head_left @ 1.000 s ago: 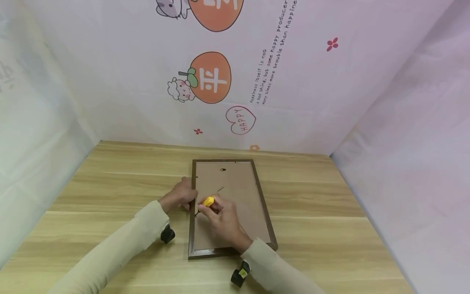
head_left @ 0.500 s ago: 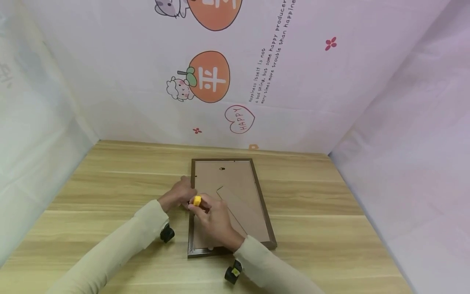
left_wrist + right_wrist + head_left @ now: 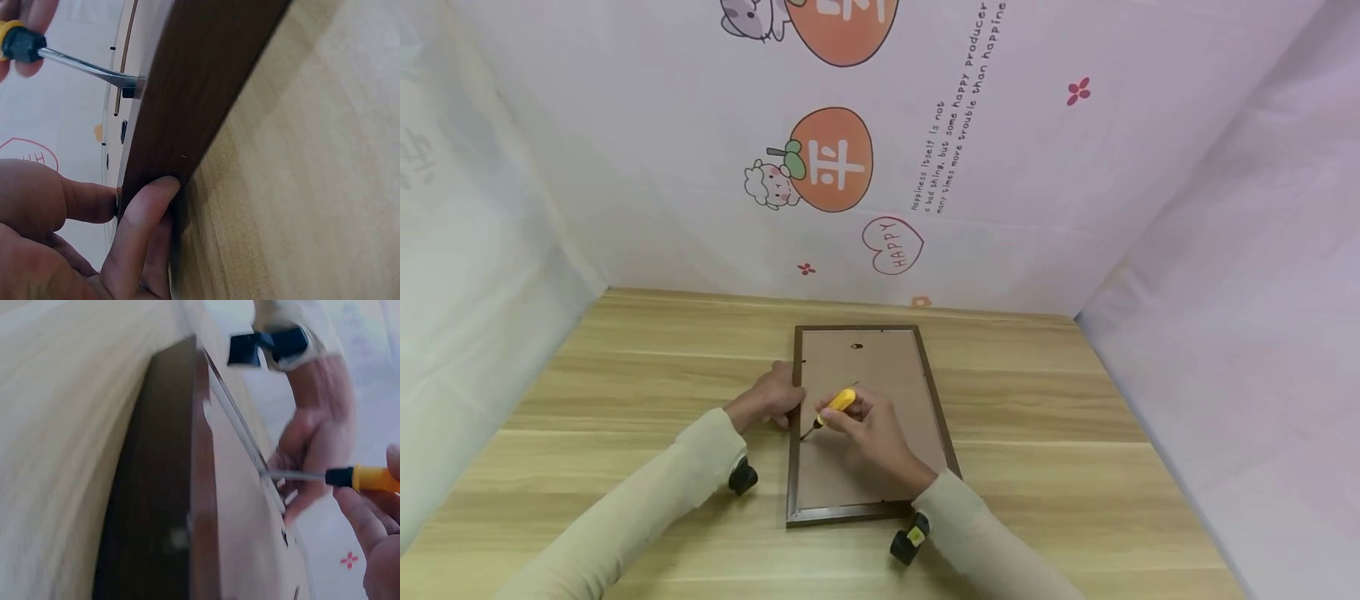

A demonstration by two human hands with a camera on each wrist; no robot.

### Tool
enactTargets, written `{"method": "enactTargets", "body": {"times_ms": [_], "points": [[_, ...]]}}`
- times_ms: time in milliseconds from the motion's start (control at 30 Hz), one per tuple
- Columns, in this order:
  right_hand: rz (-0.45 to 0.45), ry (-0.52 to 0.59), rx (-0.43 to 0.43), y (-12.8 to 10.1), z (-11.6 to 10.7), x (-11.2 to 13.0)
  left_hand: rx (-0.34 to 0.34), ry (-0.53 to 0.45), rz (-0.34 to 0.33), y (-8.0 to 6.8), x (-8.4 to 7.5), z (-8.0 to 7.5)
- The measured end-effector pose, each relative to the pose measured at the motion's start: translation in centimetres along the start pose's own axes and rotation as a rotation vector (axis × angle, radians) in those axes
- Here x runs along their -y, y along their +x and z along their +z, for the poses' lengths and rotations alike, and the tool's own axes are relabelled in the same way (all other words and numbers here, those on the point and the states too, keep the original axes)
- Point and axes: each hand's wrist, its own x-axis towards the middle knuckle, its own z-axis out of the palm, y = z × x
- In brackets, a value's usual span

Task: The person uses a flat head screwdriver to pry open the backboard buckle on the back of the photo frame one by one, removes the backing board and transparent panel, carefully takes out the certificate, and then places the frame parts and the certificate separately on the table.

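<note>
A brown picture frame (image 3: 827,516) lies on the table with its backing board (image 3: 895,358) facing up. My left hand (image 3: 771,396) grips the frame's left side, one digit over the top edge and others against the outer face in the left wrist view. Between the thumb and fingers of my right hand (image 3: 880,433) is a yellow-handled screwdriver (image 3: 842,402), leaning to the right. Its flat tip meets a small black metal tab (image 3: 129,92) at the inner left edge of the frame. Part of the board lies hidden beneath the right hand.
Near the board's far end is a dark hanging hole (image 3: 857,346), and more small black tabs sit along the rim. The wooden table (image 3: 1037,467) extends on both sides. White printed sheeting (image 3: 985,250) walls the back and sides.
My right hand swung left, bringing the screwdriver handle more upright, then came back right, so the handle now leans right. My left hand has stayed at the frame's left side.
</note>
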Motion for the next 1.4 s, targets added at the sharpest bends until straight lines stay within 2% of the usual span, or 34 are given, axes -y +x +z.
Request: {"method": "enactTargets", "body": {"times_ms": [333,567,700,900,1133,1400], "points": [[0.146,-0.276,0.068,0.5,-3.9,0.5,0.021,-0.054,0.002,0.1,0.1,0.1],[0.140,-0.412,0.112,1.2,-5.6,0.6,0.036,-0.084,-0.013,0.2,0.2,0.1],[0.165,-0.405,0.065,2.0,-6.9,0.2,0.034,-0.080,-0.014,0.2,0.1,0.1],[0.191,-0.329,-0.053,4.1,-8.4,-1.5,0.019,-0.075,-0.013,0.3,0.2,0.1],[0.346,-0.157,-0.090,5.9,-8.3,-3.2,0.019,-0.088,-0.016,0.5,0.5,0.1],[0.339,-0.198,-0.113,7.6,-7.9,-4.1,0.082,-0.135,0.017,0.7,0.7,-0.4]]}}
